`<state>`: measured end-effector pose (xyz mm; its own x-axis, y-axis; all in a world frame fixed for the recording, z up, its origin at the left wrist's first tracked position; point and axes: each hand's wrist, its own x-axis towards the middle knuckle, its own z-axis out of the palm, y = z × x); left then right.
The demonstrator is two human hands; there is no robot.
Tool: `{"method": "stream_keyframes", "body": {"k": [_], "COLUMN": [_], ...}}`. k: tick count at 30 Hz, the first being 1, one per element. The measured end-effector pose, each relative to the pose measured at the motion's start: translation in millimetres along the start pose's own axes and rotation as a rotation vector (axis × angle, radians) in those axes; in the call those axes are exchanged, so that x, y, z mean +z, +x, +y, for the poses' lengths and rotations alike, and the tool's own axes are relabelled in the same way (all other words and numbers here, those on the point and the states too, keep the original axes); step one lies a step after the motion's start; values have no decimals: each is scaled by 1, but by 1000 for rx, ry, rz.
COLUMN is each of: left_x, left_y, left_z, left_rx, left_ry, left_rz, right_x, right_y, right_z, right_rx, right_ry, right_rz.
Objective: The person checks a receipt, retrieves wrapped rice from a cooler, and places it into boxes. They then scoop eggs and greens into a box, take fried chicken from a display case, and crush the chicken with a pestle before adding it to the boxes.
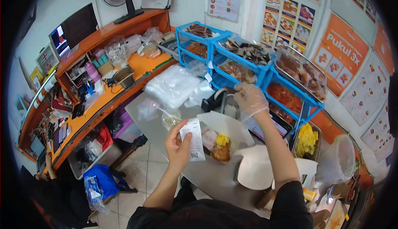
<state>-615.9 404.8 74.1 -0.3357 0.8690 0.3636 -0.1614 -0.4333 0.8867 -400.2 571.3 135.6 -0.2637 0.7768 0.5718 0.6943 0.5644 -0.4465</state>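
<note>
My left hand (pixel 177 144) grips a printed paper receipt (pixel 192 142) between thumb and fingers, upright above the table. My right hand (pixel 251 98), in a clear plastic glove, is beside a small clear container (pixel 230 106) with whitish contents. Its fingers are bent inward, and what they hold, if anything, is hidden. Between my hands stands an unfolded paper food box (pixel 238 131) holding rice (pixel 209 139), yellow shredded food (pixel 222 140) and a browned fried piece (pixel 221 153). A black tape dispenser (pixel 213 101) sits behind the box.
Blue stacked racks (pixel 242 59) hold trays of food along the wall. A tablet (pixel 278 124) leans below them, near a tray of yellow food (pixel 306 141). Plastic bags (pixel 172 86) lie at the table's back. Another person's hand (pixel 49 159) shows far left.
</note>
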Motion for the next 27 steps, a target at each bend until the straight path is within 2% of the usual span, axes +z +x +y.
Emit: {"method": "stream_keyframes", "body": {"k": [2,4,7,10,12,13,14,16,17,19,20,22,23,25,27], "left_x": [-20,-43,-95,-141,-173,-190,-207,-238,-255,-288,-300,-319,-329,-334,-327], "left_y": [20,44,91,138,162,171,179,189,191,191,190,189,190,194,198], "left_z": [-9,-16,-30,-31,-32,-32,-33,-37,-43,-55,-58,-63,-67,-73,-70], "left_rx": [33,29,85,102,131,143,151,174,177,138,136,120,90,67,41], "left_ry": [47,10,219,189,207,233,238,295,297,335,337,434,438,415,348], "left_rz": [28,37,45,100,140,182,183,279,285,411,417,511,509,526,520], "right_x": [17,38,85,122,161,171,187,215,221,237,244,251,256,259,260], "right_y": [42,92,167,242,298,317,338,376,391,412,418,423,429,442,440], "right_z": [7,9,3,-9,5,7,16,32,33,33,29,26,33,51,49], "right_rx": [-16,-60,-80,-53,159,127,123,73,67,524,520,694,700,645,614], "right_ry": [-53,-189,-215,-244,-321,-484,-477,-775,-772,-440,-440,-437,-441,-482,-533], "right_rz": [55,-50,116,224,90,16,22,-56,-55,-16,-21,1,0,-237,-205]}}
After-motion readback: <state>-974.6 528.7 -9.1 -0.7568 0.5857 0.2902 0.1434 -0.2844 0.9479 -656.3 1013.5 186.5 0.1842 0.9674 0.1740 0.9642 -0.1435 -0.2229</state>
